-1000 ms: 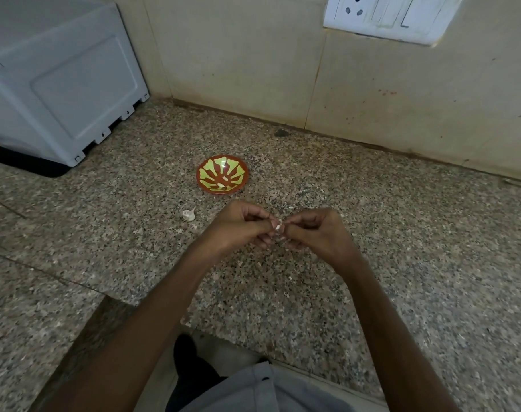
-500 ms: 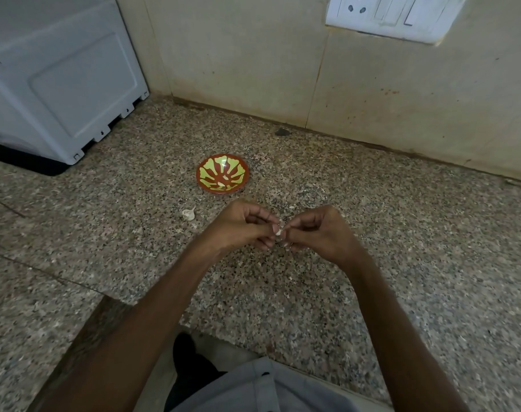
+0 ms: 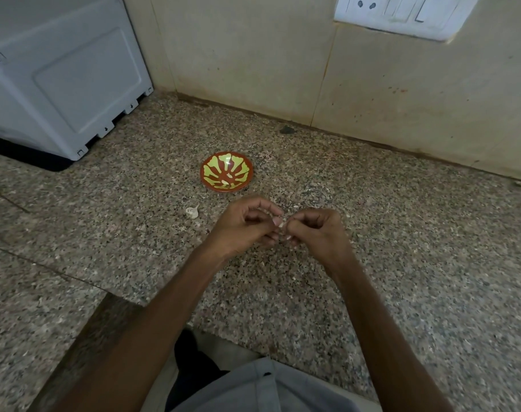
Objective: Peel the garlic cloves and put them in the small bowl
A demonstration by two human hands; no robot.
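Small pale garlic clove (image 3: 282, 225) sits pinched between your left grip (image 3: 247, 224) and right grip (image 3: 315, 230), fingers curled on it. Expect it light and firm, with brittle papery skin; nip at a tip. The red-and-yellow patterned small bowl (image 3: 204, 171) waits just beyond the left grip on the speckled granite counter (image 3: 401, 233), with a beige tiled wall (image 3: 253, 55) behind.

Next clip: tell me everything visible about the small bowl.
The bowl is small, round and shallow, with a red-brown rim and a glossy inside patterned in yellow-green patches on red-brown. It sits upright on the speckled stone counter, beyond the left hand and right hand; neither touches it. A few pale marks show inside; whether they are cloves or glare, I cannot tell.
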